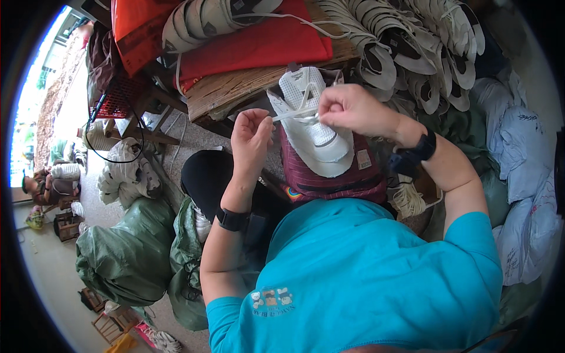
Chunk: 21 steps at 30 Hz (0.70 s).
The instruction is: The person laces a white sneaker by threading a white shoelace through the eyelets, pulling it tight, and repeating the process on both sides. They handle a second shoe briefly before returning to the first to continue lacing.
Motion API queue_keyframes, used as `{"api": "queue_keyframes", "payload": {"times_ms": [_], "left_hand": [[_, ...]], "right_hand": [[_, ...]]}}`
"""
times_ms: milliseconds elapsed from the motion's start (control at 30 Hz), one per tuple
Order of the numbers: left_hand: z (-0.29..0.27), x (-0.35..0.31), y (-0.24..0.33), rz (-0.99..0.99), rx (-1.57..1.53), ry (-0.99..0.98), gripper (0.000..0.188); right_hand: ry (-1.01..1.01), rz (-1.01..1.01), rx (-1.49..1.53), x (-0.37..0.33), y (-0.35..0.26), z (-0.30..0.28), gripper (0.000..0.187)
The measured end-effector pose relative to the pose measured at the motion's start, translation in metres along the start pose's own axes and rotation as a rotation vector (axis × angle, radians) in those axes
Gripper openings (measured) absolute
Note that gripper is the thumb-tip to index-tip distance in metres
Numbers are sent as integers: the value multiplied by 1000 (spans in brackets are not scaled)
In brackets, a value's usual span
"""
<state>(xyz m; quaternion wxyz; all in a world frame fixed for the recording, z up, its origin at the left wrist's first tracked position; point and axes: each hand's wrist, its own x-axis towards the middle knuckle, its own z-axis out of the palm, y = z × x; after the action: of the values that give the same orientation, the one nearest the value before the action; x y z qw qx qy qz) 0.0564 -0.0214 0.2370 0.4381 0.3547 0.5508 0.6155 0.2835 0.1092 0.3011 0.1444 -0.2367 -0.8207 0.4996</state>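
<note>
1. In the head view, the left bare hand is pinching a flat white shoelace between thumb and forefinger, its other fingers curling loosely.
2. The right bare hand is gripping the lace with bunched fingertips above the shoe's throat; those fingers are hiding the exact hold.
3. The white mesh shoe upper is resting on a maroon pinstriped cloth bundle before the person's torso, its toe pointing toward the body.
4. Judging by what is showing, the lacing is partway along: the lace is crossing the throat, and a loop is lying over the tongue. The loose stretch between the hands is suggesting that some lacing is left; the hands are covering too many eyelets to tell how many.
5. Counting at the work: two hands, one upper in hand, one lace being handled, and two black wristbands, one on each wrist.
6. Counting around it: one stack of nested off-white uppers is lying on one folded red cloth on one rough wooden table. Bundled pale uppers are overlapping at the upper right, too densely for a count. At least two dark-green woven sacks are standing at the left.
</note>
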Motion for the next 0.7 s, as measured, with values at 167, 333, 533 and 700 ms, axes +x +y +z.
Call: {"api": "queue_keyframes", "payload": {"times_ms": [167, 333, 533, 700], "left_hand": [[8, 0, 4, 80, 103, -30, 13], [-2, 6, 13, -209, -414, -11, 11], [-36, 20, 30, -156, -501, 111, 15], [-34, 15, 19, -128, -202, 9, 14]], "right_hand": [[301, -585, -692, 5, 6, 8, 14], [385, -883, -1043, 12, 22, 0, 17], [312, -785, -957, -3, 27, -10, 12], [412, -333, -362, -7, 10, -22, 11]]}}
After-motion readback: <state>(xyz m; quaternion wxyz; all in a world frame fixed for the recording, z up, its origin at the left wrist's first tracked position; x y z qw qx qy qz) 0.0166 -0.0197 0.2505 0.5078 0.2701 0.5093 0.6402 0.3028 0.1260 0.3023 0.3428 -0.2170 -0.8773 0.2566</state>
